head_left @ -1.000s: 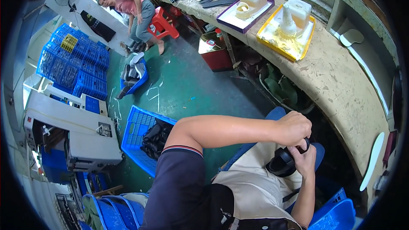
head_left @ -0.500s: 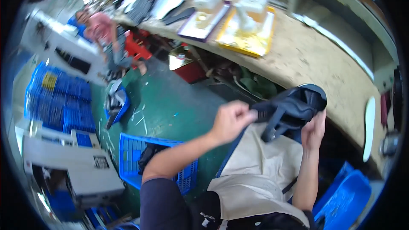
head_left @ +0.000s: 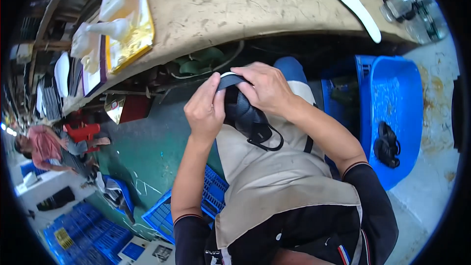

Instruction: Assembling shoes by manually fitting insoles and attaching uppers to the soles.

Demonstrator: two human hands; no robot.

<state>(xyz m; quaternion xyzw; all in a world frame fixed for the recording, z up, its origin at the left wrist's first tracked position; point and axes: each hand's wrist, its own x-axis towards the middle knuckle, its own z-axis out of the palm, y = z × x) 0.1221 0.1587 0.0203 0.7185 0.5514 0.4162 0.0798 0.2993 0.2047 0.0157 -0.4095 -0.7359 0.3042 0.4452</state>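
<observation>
A black strappy sandal (head_left: pixel 248 117) is held over my apron-covered lap. Its sole's end, with a pale edge, points toward the workbench, and a thin strap loops out on the near side. My left hand (head_left: pixel 203 107) grips the left side of that sole end, thumb against it. From the other side, my right hand (head_left: pixel 265 88) closes its fingers and thumb on the same end. Both hands are closed on the sandal, and part of its upper is hidden behind them.
Ahead is a workbench (head_left: pixel 196 10) with a yellow tray (head_left: pixel 149 29) and a white insole (head_left: pixel 354 5). At right a blue bin (head_left: pixel 395 86) holds black sandals (head_left: pixel 387 145). A blue crate (head_left: pixel 162 216) stands on the floor at left. Farther left sits a person (head_left: pixel 44 147) in pink.
My view has swung to the right. The left hand has gone from the strap to the sole end, and the sandal has turned and now hangs lower, between both hands.
</observation>
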